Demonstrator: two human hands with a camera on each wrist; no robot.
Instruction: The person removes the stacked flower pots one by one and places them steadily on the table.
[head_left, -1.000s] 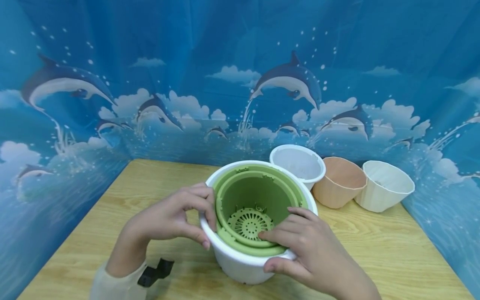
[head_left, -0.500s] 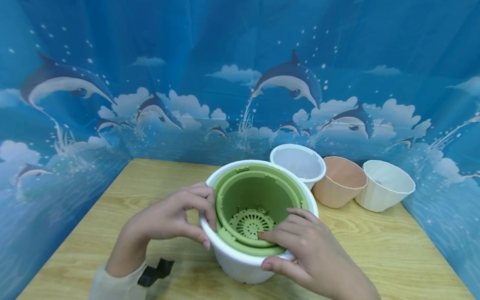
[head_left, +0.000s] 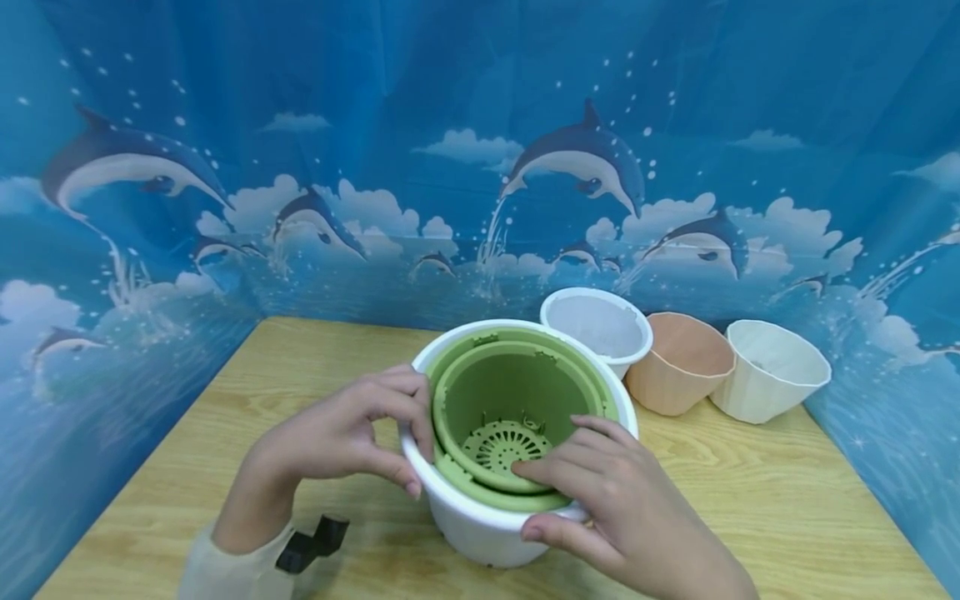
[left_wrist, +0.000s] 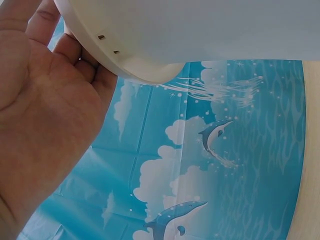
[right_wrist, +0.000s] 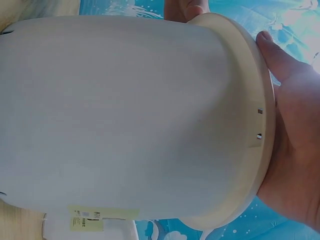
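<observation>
A white flower pot (head_left: 480, 533) stands on the table with a green flower pot (head_left: 468, 490) nested in it. Inside that sits a smaller green pot (head_left: 495, 371), its slotted base showing at the bottom. My left hand (head_left: 352, 429) grips the white rim on the left, fingers over the edge and thumb outside. At the front right my right hand (head_left: 611, 483) holds the rims, its fingers reaching into the inner green pot and its thumb against the outside of the white rim. The right wrist view shows the white pot's smooth side beside the right hand (right_wrist: 300, 115).
Behind the nested pots, to the right, stand another white pot (head_left: 600, 329), a peach pot (head_left: 667, 387) and a cream pot (head_left: 757, 392) in a row. A wooden table (head_left: 750, 500) lies under everything. Blue dolphin-print curtains (head_left: 450, 108) close off the back and sides.
The smaller green pot has turned or shifted slightly to the right inside the others; its base and rim notch sit further right. Both hands stay nearly where they were.
</observation>
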